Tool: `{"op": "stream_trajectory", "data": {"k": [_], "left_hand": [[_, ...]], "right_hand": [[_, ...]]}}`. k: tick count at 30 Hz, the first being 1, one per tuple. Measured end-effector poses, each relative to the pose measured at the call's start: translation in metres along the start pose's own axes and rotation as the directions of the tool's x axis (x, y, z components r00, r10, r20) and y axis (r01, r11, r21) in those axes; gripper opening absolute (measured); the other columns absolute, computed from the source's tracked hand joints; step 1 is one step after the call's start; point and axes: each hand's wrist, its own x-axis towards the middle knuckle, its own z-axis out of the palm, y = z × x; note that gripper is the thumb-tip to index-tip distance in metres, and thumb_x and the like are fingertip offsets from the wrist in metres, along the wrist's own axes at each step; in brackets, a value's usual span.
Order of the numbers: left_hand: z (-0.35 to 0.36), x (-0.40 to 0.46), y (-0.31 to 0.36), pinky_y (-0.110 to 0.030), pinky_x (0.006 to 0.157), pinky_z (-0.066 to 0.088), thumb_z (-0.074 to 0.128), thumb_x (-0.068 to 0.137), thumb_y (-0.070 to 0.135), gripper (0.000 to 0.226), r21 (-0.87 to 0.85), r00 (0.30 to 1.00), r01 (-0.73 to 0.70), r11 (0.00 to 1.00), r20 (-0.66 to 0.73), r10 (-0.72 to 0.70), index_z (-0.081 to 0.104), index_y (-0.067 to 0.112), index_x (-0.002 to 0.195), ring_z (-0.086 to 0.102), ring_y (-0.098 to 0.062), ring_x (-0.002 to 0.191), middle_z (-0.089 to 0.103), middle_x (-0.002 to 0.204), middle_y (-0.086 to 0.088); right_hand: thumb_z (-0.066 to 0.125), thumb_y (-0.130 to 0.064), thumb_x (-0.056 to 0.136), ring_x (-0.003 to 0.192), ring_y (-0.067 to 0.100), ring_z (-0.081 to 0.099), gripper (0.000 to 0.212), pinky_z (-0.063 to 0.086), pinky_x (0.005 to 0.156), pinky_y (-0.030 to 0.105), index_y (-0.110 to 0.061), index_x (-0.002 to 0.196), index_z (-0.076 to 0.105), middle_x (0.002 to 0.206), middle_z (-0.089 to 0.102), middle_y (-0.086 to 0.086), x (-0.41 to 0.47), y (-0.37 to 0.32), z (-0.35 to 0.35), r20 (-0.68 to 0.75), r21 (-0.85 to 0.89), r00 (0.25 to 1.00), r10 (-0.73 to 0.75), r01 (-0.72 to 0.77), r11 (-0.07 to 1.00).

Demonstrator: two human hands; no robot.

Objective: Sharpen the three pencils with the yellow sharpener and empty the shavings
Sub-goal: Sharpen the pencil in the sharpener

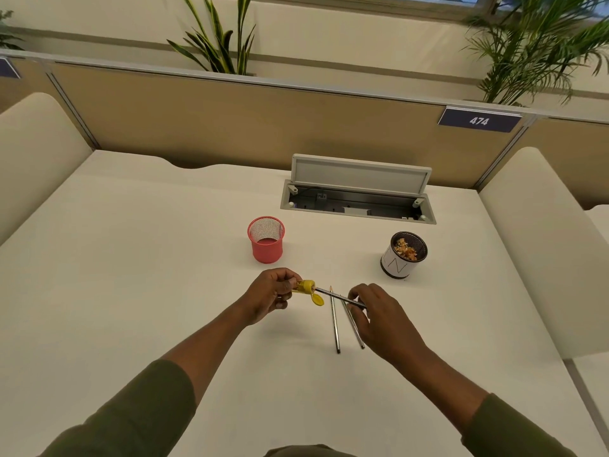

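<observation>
My left hand (272,293) grips the yellow sharpener (304,287) above the white desk (148,258); its small yellow cap (317,300) hangs open below it. My right hand (379,316) pinches a dark pencil (339,296) whose tip sits in the sharpener's hole. Two more pencils lie flat on the desk under the hands: one (335,324) with a sharpened point facing away, the other (355,328) partly hidden by my right fingers.
A red mesh cup (266,239) stands behind my left hand. A white-and-black cup (402,255) holding shavings stands at the right. An open cable hatch (357,199) sits at the back, under a tan divider.
</observation>
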Motion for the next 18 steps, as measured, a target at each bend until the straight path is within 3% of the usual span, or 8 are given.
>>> {"op": "stream_trajectory", "data": {"k": [4,8,15,18], "left_hand": [[0.000,0.000,0.002,-0.022,0.050,0.025,0.047,0.098,0.011,0.015,0.015,1.000,0.011,1.000,0.017,-0.011,0.058,0.003,0.092,0.032,-0.012,0.054,0.049,0.071,-0.003],[-0.004,0.001,0.003,-0.025,0.052,0.023,0.047,0.100,0.021,0.023,0.054,0.998,0.036,0.998,0.047,-0.038,0.057,0.004,0.089,0.029,-0.011,0.051,0.043,0.065,-0.004],[-0.005,0.005,0.003,-0.028,0.052,0.021,0.048,0.099,0.033,0.034,0.036,0.999,0.047,0.998,-0.001,-0.047,0.057,0.005,0.082,0.024,-0.013,0.046,0.042,0.061,-0.008],[-0.009,0.004,0.001,-0.026,0.052,0.028,0.050,0.098,0.033,0.034,0.057,0.995,0.087,0.995,0.042,-0.089,0.064,0.003,0.090,0.033,-0.013,0.049,0.048,0.065,-0.006]], "right_hand": [[0.064,-0.011,0.089,0.065,0.025,0.049,0.010,0.046,0.057,0.038,-0.012,0.099,0.062,0.079,0.054,0.005,0.007,0.000,-0.004,-0.063,-0.199,0.970,-0.236,0.220,0.955],[0.066,0.003,0.082,0.062,0.024,0.042,0.023,0.037,0.053,0.035,-0.011,0.101,0.064,0.077,0.052,0.006,0.013,0.007,-0.007,-0.032,-0.347,0.898,-0.439,0.402,0.847],[0.074,-0.004,0.080,0.067,0.022,0.048,0.035,0.033,0.059,0.029,-0.011,0.113,0.067,0.086,0.061,0.006,0.016,0.015,-0.012,0.028,-0.311,0.832,-0.554,0.534,0.786],[0.074,-0.008,0.082,0.070,0.021,0.050,0.033,0.028,0.063,0.028,-0.010,0.115,0.067,0.088,0.062,0.005,0.020,0.020,-0.015,0.048,-0.343,0.806,-0.589,0.568,0.749]]}}
